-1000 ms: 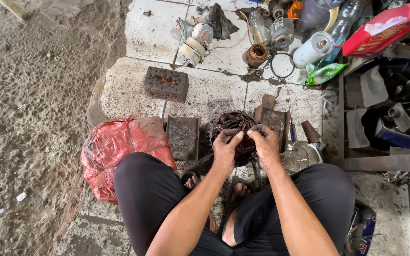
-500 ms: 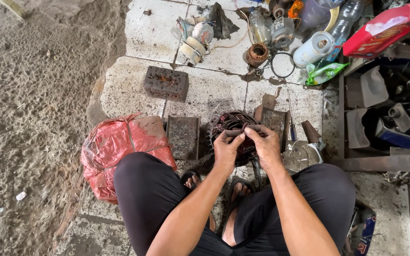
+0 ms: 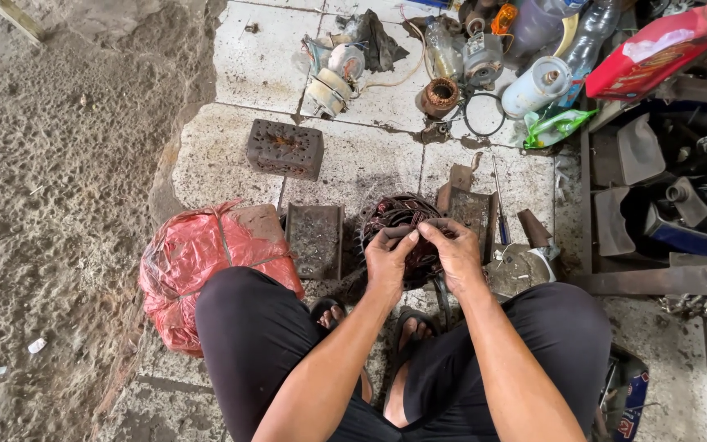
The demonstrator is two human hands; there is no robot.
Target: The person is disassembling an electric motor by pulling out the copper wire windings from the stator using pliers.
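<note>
I squat on a tiled floor with both hands together over a round motor stator full of dark copper winding. My left hand and my right hand pinch a small brownish strip between thumbs and fingers, right above the winding. The stator stands between a rusty metal block on its left and another rusty block on its right. My feet in sandals are just below it.
A red plastic bag lies by my left knee. A perforated rusty block sits farther out. Motor parts, a copper coil, bottles and a red container crowd the far right. A dark crate of parts stands right. Sand lies left.
Both hands have stayed on the stator; the fingers have shifted slightly on the strip. Nothing else has moved.
</note>
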